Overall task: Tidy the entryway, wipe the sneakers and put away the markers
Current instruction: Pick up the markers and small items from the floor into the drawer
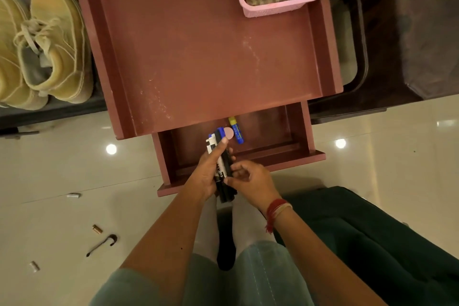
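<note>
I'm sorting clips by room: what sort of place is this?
Probably a home entryway: tan sneakers sit on a low dark rack beside a reddish table with an open drawer, on glossy floor tiles. The left hand holds markers over the drawer.

The drawer (pixel 270 131) stands open, and its right half is bare, so a hand can go in there from above. The tabletop (pixel 198 45) hangs over the back of the drawer and blocks that part. One blue marker (pixel 237 131) lies near the middle. The left hand (pixel 211 169) and right hand (pixel 250 179), holding a bunch of markers (pixel 222 164), fill the left front. The tabletop has a wide bare middle. A pink basket (pixel 270 8) sits in its far right corner.
</note>
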Demonstrator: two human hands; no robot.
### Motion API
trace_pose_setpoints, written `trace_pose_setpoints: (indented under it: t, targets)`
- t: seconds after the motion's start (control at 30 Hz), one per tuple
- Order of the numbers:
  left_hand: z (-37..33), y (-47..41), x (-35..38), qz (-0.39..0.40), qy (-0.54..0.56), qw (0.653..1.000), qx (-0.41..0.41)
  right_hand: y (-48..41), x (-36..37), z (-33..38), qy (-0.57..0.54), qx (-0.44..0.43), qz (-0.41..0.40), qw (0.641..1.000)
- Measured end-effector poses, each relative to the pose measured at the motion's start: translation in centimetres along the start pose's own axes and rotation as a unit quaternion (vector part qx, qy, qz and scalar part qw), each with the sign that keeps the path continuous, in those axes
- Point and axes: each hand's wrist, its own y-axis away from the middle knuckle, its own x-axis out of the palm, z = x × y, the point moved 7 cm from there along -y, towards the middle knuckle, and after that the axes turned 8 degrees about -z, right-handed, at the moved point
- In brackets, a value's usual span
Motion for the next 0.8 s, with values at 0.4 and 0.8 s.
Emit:
trace_pose_setpoints:
  t: [0.4, 0.8]
  targets:
    - [0.2, -0.7, 0.0, 0.038, 0.096, 0.994, -0.039, -5.9, -9.6, -2.9, 0.009, 0.101, -0.217, 0.971]
    - [0.1, -4.0, -0.8, 0.028, -0.051, 0.998, -0.032, -14.9, -9.3, -3.7, 0.330, 0.032, -0.290, 0.898]
